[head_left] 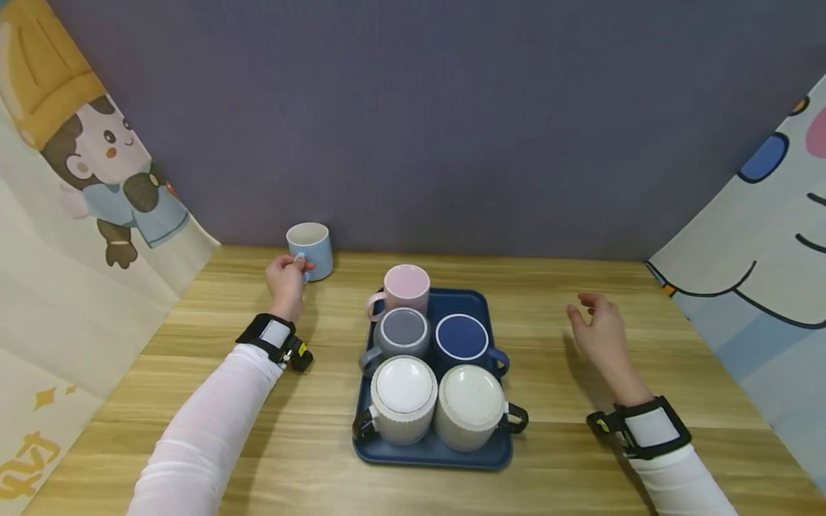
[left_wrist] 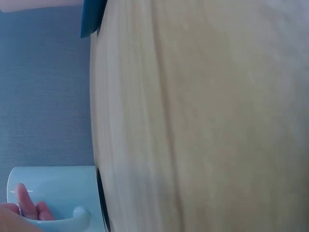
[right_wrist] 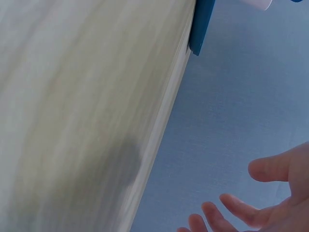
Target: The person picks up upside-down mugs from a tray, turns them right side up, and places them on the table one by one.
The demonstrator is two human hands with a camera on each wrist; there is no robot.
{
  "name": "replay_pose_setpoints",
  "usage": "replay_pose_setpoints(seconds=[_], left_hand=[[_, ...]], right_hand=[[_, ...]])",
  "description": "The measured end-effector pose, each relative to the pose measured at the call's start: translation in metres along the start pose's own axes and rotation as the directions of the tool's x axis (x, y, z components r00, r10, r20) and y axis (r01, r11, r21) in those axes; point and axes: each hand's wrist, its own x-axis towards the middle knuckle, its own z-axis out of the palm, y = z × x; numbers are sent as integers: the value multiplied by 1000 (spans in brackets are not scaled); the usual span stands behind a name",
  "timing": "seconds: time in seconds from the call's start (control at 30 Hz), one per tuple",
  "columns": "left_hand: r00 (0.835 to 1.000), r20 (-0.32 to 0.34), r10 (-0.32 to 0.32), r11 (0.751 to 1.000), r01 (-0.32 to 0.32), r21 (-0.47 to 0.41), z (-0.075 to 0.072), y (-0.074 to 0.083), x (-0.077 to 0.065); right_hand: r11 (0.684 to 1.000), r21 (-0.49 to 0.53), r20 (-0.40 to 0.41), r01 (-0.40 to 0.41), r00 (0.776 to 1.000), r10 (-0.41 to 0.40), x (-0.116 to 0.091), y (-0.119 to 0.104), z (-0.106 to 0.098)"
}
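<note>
A light blue mug stands upright, mouth up, near the back left of the table. My left hand grips its handle; in the left wrist view the fingers pass through the handle. On the right, my right hand hovers above the table with fingers loosely bent and nothing held. Between the hands lies a dark blue tray. It bears a pink mug, a grey mug, a navy mug and two ribbed white mugs with black handles. Most of these show their bases upward.
The wooden table meets a dark grey wall panel at the back. Cartoon-printed sheets stand on the left and right sides. Handles of the navy and white mugs stick out past the tray's rim.
</note>
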Motion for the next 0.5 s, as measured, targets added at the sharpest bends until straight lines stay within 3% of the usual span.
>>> replay_pose_setpoints(seconds=[0.5], left_hand=[[1000,21,-12,992,10,127,-5,0,0]], right_hand=[[1000,-3,3,-10,1000,10,-1,1,-1]])
